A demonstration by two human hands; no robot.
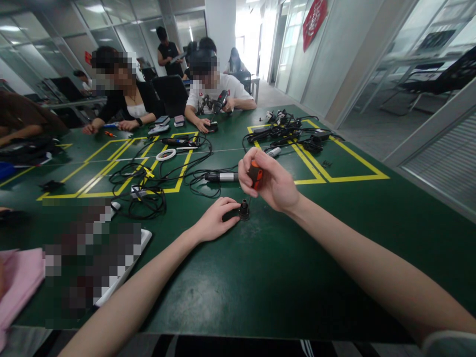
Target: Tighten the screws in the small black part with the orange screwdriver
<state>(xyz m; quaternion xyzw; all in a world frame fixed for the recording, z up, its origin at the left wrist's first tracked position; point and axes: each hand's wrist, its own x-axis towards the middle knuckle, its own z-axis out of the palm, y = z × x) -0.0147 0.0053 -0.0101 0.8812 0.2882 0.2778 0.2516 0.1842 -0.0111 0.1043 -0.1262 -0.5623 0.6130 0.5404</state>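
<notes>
In the head view, my right hand (275, 181) is wrapped around the orange and black handle of a screwdriver (256, 174). Its thin shaft points down toward a small black round part (244, 212) standing upright on the green table. Whether the tip touches the part I cannot tell. My left hand (215, 219) rests on the tabletop, with thumb and fingers pinching that part from its left side. Just beyond my hands lies a black and silver cylindrical tool (222, 177) with a cable.
Black cables (148, 206) lie coiled left of centre, near a white ring (166, 154). More dark cabled gear (282, 129) is heaped at the back right. Yellow tape (357, 177) marks the green table (223, 297). A person (219, 91) across the table holds a power drill (221, 100).
</notes>
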